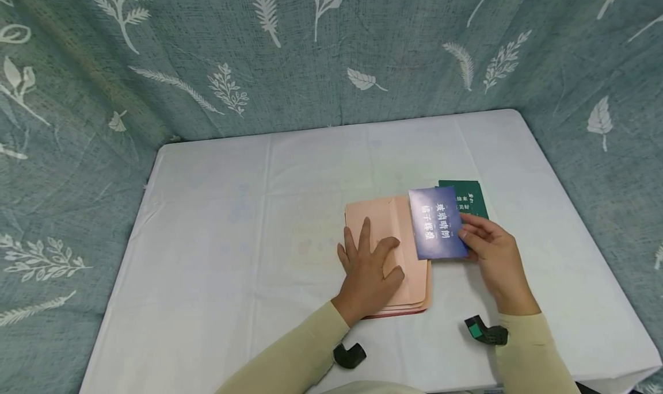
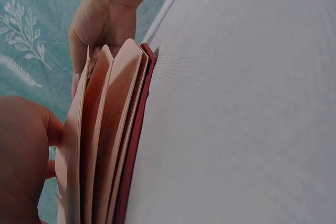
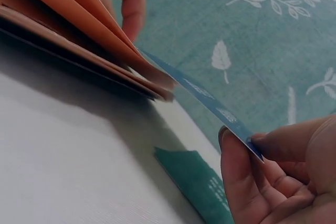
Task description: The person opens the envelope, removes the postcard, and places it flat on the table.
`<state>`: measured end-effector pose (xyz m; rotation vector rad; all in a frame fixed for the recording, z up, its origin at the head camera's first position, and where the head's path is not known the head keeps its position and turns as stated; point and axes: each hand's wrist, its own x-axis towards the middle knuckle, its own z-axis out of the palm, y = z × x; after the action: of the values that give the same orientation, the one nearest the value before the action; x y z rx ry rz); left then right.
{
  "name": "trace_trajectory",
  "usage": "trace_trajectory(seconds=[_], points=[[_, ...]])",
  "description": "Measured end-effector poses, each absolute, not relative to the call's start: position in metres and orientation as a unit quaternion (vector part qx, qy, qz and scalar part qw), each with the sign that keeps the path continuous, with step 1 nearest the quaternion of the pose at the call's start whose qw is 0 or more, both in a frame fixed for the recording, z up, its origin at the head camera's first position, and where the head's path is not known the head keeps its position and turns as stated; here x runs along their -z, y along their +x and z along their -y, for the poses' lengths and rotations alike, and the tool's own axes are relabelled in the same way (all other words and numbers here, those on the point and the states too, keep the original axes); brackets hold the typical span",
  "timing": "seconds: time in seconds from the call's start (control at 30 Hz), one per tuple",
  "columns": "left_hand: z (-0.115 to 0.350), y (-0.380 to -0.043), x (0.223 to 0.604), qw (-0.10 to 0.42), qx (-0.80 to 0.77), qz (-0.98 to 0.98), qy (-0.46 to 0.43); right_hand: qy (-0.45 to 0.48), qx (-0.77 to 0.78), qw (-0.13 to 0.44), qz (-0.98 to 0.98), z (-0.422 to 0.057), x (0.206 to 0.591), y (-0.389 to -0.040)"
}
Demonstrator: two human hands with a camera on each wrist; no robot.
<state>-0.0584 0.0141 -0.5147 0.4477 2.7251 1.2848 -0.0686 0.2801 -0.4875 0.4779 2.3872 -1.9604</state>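
Note:
A pink-paged album or booklet (image 1: 406, 287) with a red cover lies on the table, its stiff leaves fanned slightly apart at the near end in the left wrist view. My left hand (image 1: 369, 279) rests on its top page with fingers spread. Between thumb and fingers, my right hand (image 1: 492, 256) pinches the right edge of a blue-purple card (image 1: 430, 233) with white Chinese characters. The card's left side overlaps the album's right edge. Seen from the right wrist, the card (image 3: 202, 95) slants with its far end at the leaves. A green card (image 1: 471, 192) with white writing lies partly hidden behind it.
A white cloth covers the table (image 1: 217, 238). Teal curtains (image 1: 311, 66) with white leaf prints hang behind it and on both sides. Black wrist mounts (image 1: 349, 355) sit at the sleeves, close to the table's front.

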Motion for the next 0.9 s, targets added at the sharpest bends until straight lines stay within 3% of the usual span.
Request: trace_trajectory(seconds=[0.57, 0.9], points=[[-0.013, -0.058, 0.514, 0.049, -0.419, -0.894, 0.149, 0.203, 0.677, -0.029, -0.706, -0.310, 0.490, -0.084], [-0.014, -0.058, 0.516, 0.043, -0.411, -0.898, 0.151, 0.229, 0.596, -0.006, -0.770, -0.314, 0.497, -0.087]])
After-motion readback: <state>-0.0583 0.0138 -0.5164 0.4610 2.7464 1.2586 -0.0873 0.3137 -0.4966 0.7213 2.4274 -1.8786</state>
